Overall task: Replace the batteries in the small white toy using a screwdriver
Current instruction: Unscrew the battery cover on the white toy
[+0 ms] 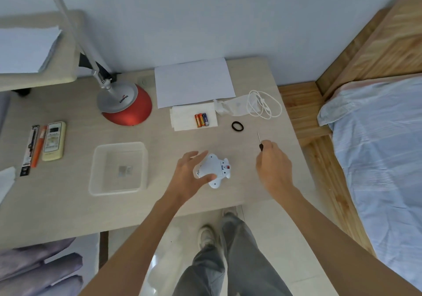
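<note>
The left grip (191, 174) half-curls around the toy (213, 169), thumb on its near edge, fingers behind it. The toy lies underside up on the surface (159, 204). Right of the toy, apart from it, the right grip (275, 167) is closed around a screwdriver (259, 138), tip pointing away. Three batteries (201, 120) lie beyond both grips.

On the pale table (75, 206) lie a lamp (126, 106), paper (194, 82), tissue (182, 118), white cable (265, 105), black band (237, 126), clear tray (120, 144), remote (54, 141) and orange pen (38, 146).
</note>
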A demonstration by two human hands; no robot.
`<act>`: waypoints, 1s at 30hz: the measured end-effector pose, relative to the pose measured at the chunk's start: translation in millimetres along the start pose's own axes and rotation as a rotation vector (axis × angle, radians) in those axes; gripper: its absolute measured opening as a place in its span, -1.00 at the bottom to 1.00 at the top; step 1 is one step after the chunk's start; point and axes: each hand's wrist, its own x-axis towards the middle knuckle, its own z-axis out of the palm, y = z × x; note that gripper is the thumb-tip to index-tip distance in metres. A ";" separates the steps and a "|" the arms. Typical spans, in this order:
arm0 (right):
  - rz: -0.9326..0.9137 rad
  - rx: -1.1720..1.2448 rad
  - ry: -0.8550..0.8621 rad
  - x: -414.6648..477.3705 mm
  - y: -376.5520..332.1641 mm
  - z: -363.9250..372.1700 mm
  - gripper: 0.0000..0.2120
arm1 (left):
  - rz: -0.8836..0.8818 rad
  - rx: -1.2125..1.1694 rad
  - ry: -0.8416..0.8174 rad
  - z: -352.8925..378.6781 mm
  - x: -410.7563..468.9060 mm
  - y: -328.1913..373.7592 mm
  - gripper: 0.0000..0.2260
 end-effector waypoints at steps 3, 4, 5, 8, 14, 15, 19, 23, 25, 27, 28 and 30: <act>-0.024 0.029 0.023 -4.3 -2.3 -23.5 -0.84 | -0.005 -0.114 -0.018 12.2 1.4 -4.0 -0.26; -0.031 0.039 0.032 -5.8 -2.8 -31.6 -0.83 | 0.000 -0.141 -0.012 15.6 2.6 -4.1 -0.26; -0.040 0.056 0.042 -7.0 -3.1 -38.4 -0.82 | 0.002 -0.152 -0.003 18.6 4.2 -4.6 -0.26; -0.080 0.111 0.062 -10.5 -3.1 -54.5 -0.80 | -0.012 -0.166 0.006 26.9 7.6 -5.9 -0.27; -0.171 0.260 0.078 -13.7 2.9 -78.9 -0.81 | -0.011 -0.246 0.041 47.7 8.1 -10.6 -0.31; -0.186 0.283 0.090 -14.1 3.3 -81.6 -0.81 | -0.016 -0.261 0.047 49.9 8.5 -11.3 -0.31; -0.249 0.350 0.031 -13.2 -1.2 -85.3 -0.87 | -0.031 -0.270 0.044 53.9 8.3 -8.7 -0.32; -0.269 0.353 -0.096 -11.5 -12.9 -69.7 -0.88 | -0.034 -0.249 0.039 54.2 9.2 -5.6 -0.31; -0.273 0.315 -0.145 -10.7 -17.6 -57.1 -0.89 | -0.047 -0.238 0.040 55.7 9.1 -3.1 -0.31; -0.280 0.267 -0.183 -9.8 -21.7 -46.0 -0.89 | -0.064 -0.245 0.047 57.0 8.3 -0.4 -0.30; -0.287 0.242 -0.200 -9.1 -23.7 -41.3 -0.90 | -0.071 -0.246 0.050 56.7 8.5 0.6 -0.30; -0.295 0.204 -0.224 -8.1 -26.6 -33.8 -0.92 | -0.077 -0.232 0.052 55.0 10.0 1.7 -0.30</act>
